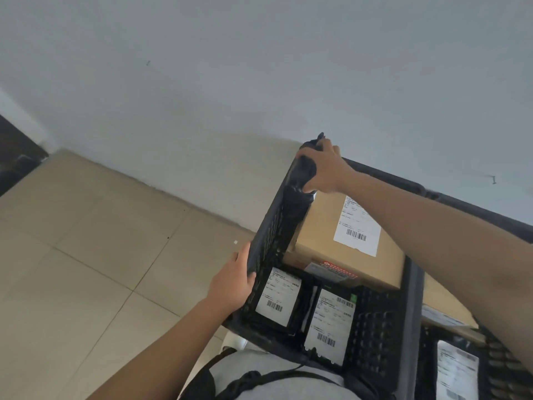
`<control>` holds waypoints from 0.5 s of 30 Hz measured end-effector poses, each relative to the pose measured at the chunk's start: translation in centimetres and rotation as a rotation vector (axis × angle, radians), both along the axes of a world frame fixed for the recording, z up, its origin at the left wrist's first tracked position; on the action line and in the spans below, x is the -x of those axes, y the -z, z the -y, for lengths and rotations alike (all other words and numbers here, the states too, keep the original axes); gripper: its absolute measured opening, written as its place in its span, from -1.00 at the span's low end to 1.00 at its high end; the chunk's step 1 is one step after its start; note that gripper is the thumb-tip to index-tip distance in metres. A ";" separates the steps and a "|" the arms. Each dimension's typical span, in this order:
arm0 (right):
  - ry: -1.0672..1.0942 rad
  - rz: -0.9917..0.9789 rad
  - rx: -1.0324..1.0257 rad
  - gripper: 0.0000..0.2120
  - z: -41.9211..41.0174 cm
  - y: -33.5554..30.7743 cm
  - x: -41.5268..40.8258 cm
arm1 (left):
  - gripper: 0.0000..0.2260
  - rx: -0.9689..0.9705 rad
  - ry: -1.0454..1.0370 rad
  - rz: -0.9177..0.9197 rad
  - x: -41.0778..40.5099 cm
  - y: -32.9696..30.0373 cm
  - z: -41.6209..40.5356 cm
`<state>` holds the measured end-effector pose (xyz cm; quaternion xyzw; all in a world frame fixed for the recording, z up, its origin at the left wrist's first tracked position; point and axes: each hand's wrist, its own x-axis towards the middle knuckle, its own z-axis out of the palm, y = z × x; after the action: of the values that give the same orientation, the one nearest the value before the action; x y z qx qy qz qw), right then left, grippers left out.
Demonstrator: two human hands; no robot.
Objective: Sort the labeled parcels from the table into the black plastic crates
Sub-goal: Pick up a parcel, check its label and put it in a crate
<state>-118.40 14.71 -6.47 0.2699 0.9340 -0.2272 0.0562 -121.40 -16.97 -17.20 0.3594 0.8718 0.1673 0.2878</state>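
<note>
Both hands are gripping the stiff black crate, left hand at seven o'clock, right hand at twelve, its cardboard parcel likely making it heavy.

The black plastic crate has lattice walls and sits tilted. Inside, a brown cardboard box with a white barcode label occupies the far end. Two black parcels, each bearing a white barcode label, lie side by side nearer. A second crate at right holds another labeled parcel.

Black lattice crate, brown cardboard box, white barcoded labels, beige floor tiles
</note>
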 end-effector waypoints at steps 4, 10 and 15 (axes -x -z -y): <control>0.009 0.042 -0.006 -0.25 -1.3 1.3 0.8 | -0.37 -0.023 -0.002 0.006 0.0 0.1 0.0; 0.041 0.218 -0.065 -0.11 -0.1 6.2 0.9 | -0.37 -0.031 -0.006 0.004 0.1 0.3 0.1; 0.090 0.227 -0.318 -0.11 0.5 7.2 1.1 | -0.37 -0.040 -0.019 0.003 0.1 0.5 0.3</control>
<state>-119.48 14.22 -13.67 0.3407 0.9328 -0.0475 0.1076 -121.49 -17.23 -17.74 0.3566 0.8712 0.1880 0.2802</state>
